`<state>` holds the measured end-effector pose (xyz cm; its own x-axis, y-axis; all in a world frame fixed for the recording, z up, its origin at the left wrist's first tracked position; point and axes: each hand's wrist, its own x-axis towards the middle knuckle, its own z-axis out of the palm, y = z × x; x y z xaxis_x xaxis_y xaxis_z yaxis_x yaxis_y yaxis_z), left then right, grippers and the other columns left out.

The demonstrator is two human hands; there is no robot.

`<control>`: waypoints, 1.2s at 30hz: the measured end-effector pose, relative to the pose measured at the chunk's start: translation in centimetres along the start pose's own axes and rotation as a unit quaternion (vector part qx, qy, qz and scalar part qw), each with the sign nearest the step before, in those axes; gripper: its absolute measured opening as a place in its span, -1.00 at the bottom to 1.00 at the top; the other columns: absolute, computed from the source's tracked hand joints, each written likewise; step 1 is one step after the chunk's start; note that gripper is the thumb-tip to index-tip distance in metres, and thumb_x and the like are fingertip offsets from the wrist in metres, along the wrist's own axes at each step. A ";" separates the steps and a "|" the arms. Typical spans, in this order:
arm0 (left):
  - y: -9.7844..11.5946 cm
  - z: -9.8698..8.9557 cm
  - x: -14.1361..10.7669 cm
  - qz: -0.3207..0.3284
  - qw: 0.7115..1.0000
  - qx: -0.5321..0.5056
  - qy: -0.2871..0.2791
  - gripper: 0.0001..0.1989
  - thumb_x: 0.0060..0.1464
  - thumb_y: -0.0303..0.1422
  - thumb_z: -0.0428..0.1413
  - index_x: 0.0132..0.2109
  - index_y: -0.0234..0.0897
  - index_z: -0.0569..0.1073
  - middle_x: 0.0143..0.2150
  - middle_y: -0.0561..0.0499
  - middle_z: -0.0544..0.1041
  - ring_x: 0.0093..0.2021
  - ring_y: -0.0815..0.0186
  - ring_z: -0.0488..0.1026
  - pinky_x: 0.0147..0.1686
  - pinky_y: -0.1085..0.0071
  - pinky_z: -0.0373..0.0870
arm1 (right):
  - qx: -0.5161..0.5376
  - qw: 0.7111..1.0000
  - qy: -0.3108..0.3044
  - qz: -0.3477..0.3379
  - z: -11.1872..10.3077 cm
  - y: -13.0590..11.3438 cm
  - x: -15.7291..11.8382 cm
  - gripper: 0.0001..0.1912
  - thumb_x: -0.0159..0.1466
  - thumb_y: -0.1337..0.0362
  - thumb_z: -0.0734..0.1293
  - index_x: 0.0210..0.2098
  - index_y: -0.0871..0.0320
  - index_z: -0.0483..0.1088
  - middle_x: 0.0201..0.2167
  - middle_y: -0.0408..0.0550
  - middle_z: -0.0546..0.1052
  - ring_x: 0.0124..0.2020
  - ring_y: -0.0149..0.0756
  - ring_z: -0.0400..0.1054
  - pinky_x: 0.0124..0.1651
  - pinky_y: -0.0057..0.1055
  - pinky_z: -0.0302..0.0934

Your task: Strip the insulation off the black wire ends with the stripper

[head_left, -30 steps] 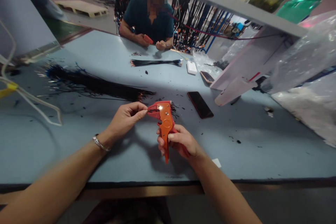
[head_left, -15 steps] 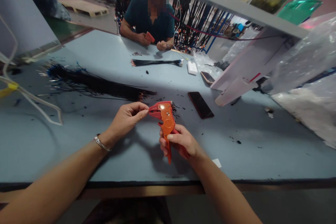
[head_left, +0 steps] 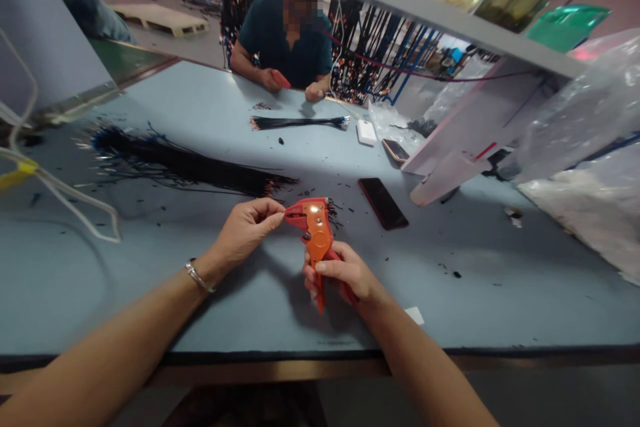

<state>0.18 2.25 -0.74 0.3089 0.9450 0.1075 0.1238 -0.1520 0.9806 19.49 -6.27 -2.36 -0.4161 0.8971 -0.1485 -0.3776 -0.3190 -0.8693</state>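
My right hand (head_left: 345, 273) is wrapped round the handles of a red and orange wire stripper (head_left: 317, 227), held above the table with its jaws pointing left. Thumb and fingertips of my left hand (head_left: 250, 227) are pinched together right at the tip of those jaws. What the pinch holds is too small and covered to make out. Beyond my hands lies a thick bundle of black wires (head_left: 185, 160), with blue and silvery ends at the left and coppery ends at the right. Small black scraps (head_left: 334, 212) are scattered just behind the stripper.
A dark phone (head_left: 383, 203) lies right of the stripper. Across the table (head_left: 200, 320) a person (head_left: 285, 40) holds a red tool. Before them are a smaller wire bundle (head_left: 300, 123), a white box (head_left: 366, 132) and another phone (head_left: 395, 150). A white cable loop (head_left: 80, 197) is at left.
Both hands and the stripper stay nearly in place, the stripper a touch lower in view. The person opposite has lowered the red tool slightly and closed the other hand.
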 end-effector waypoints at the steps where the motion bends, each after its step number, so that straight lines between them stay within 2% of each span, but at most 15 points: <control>1: 0.0 0.0 0.0 -0.001 1.000 0.000 -0.002 -0.74 -0.05 -0.18 0.19 -0.41 -0.33 0.48 -0.47 0.05 0.46 -0.44 0.37 0.31 -0.37 0.47 0.26 | 0.001 1.000 0.000 0.000 -0.1 0.0 0.0 -0.71 0.09 0.22 0.44 -0.29 0.24 0.35 -0.50 -0.13 0.43 -0.57 -0.36 0.36 -0.55 -0.43 0.28; 6: -0.1 -0.1 0.0 -0.005 1.000 0.009 -0.005 -0.77 -0.05 -0.21 0.19 -0.40 -0.32 0.49 -0.47 0.05 0.47 -0.43 0.37 0.33 -0.37 0.47 0.27 | 0.006 1.000 0.007 0.006 0.0 0.0 0.1 -0.72 0.06 0.24 0.44 -0.30 0.25 0.36 -0.50 -0.12 0.44 -0.57 -0.36 0.37 -0.52 -0.41 0.30; 16: 0.0 0.3 0.0 0.001 1.000 0.008 0.009 -0.74 -0.06 -0.17 0.18 -0.40 -0.32 0.48 -0.47 0.06 0.45 -0.43 0.36 0.31 -0.38 0.47 0.24 | -0.029 0.999 0.030 -0.022 0.5 0.6 0.1 -0.76 0.11 0.21 0.41 -0.32 0.22 0.35 -0.59 -0.15 0.43 -0.65 -0.39 0.31 -0.65 -0.48 0.26; 36: 0.2 0.5 0.0 0.010 0.999 0.022 0.021 -0.73 -0.04 -0.16 0.15 -0.42 -0.31 0.45 -0.46 0.05 0.43 -0.42 0.34 0.31 -0.37 0.45 0.26 | -0.081 0.994 0.052 -0.053 1.1 1.0 0.3 -0.67 0.10 0.08 0.43 -0.41 0.20 0.31 -0.66 -0.19 0.40 -0.72 -0.43 0.27 -0.70 -0.52 0.23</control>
<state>0.63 2.05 -0.63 0.2728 0.9527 0.1341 0.1603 -0.1824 0.9701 18.03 -6.68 -2.77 -0.2893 0.9527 -0.0930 -0.2728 -0.1752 -0.9460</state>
